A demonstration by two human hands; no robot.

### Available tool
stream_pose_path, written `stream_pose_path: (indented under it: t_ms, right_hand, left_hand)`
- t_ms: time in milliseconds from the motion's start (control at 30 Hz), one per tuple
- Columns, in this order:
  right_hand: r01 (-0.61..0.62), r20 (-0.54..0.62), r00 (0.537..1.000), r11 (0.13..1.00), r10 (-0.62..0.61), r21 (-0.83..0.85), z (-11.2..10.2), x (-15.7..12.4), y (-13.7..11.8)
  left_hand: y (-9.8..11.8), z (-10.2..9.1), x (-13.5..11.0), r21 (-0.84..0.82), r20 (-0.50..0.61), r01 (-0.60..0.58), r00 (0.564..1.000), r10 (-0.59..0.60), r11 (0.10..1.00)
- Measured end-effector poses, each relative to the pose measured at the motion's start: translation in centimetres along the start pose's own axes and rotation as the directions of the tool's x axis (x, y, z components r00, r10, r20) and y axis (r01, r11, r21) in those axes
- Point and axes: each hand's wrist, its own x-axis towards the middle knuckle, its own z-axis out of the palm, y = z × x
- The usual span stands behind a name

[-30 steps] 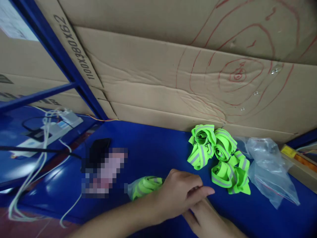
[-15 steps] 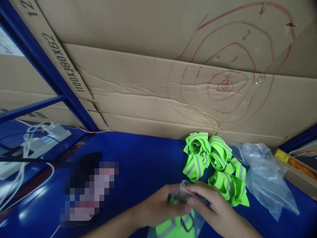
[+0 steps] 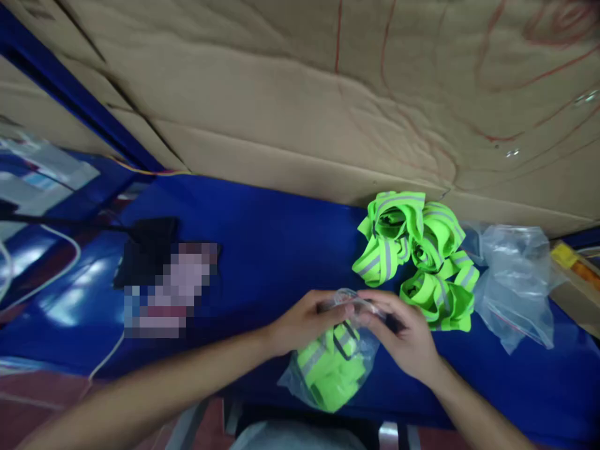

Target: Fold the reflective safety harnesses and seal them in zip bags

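The left hand (image 3: pixel 304 322) and the right hand (image 3: pixel 405 337) both pinch the top of a clear bag (image 3: pixel 291 378), thumbs and fingers close together at its mouth. Inside the bag is a bright green strap (image 3: pixel 334 375) with gray stripes and a bit of black on it. The bag hangs down below the hands, over the near edge of the blue table (image 3: pixel 262 244). Just past the right hand sits a pile of green straps (image 3: pixel 435 294), some rolled up and some loose. To the right of the pile are clear plastic bags (image 3: pixel 515 281), lying flat and crinkly, and then a brown box (image 3: pixel 579 300) with a yellow patch. Far to the left are a black thing (image 3: pixel 157 231) and white cords (image 3: pixel 65 234). Behind the table stands a big cardboard sheet (image 3: pixel 244 87) with red lines drawn on it.
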Motion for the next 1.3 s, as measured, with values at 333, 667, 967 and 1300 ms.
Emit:
stream_pose_path:
  t_ms: [333, 667, 967, 1300]
  right_hand:
    - [-0.033, -0.046, 0.999, 0.99, 0.027, -0.135, -1.2, 0.4, 0.6]
    - [-0.366, 0.028, 0.927, 0.882, 0.375, 0.297, -1.3, 1.0, 1.4]
    - [-0.488, 0.124, 0.856, 0.706, 0.501, 0.513, -2.8, 1.8, 0.6]
    - [-0.417, 0.035, 0.876, 0.717, 0.482, 0.559, -2.6, 1.6, 0.7]
  left_hand:
    - [0.5, -0.5, -0.6, -0.141, -0.031, 0.081, 0.996, -0.086, 0.987]
    - [1.0, -0.9, -0.3, 0.074, -0.165, -0.088, 0.981, 0.099, 0.993]
    - [1.4, -1.9, 0.2, -0.066, -0.12, -0.012, 0.993, 0.004, 0.998]
    - [1.4, -1.1, 0.3, -0.233, -0.148, 0.031, 0.987, -0.067, 0.972]
